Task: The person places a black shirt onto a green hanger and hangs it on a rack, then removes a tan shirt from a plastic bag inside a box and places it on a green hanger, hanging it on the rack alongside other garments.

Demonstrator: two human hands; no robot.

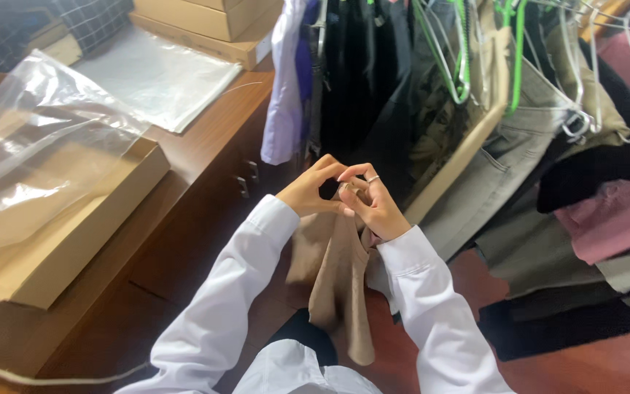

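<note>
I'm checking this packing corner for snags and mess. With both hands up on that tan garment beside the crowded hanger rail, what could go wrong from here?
1. The tan garment hangs loose below the left hand and right hand; its lower end might drag or slip free.
2. The ring on the right hand could catch the fabric.
3. The green hangers and packed clothes sit close behind the hands, so the garment might hook on them.

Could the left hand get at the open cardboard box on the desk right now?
Probably not straight away: the left hand is gripping the tan cloth together with the right hand. Otherwise nothing blocks the way to the cardboard box, though clear plastic bags cover it.
</note>
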